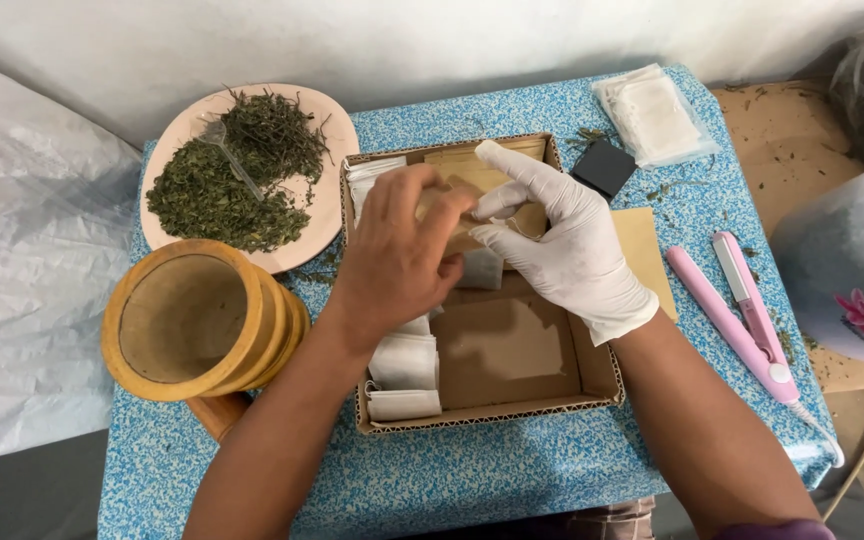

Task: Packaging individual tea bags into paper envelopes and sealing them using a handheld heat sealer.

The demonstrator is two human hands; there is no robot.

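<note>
White latex covers the right hand, its grip pinching a small pale paper sachet over the shallow brown cardboard box at the middle of the blue speckled table. The bare left hand meets it, fingertips closed on the sachet's top; what sits between them is hidden. More flat sachets line the box's left wall. A pink plate of dried green herbs lies at the far left corner, a wooden mortar at the left edge, a pink heat sealer at the right edge. The risk, I'd say: a loose pinch spills herbs into the box.
</note>
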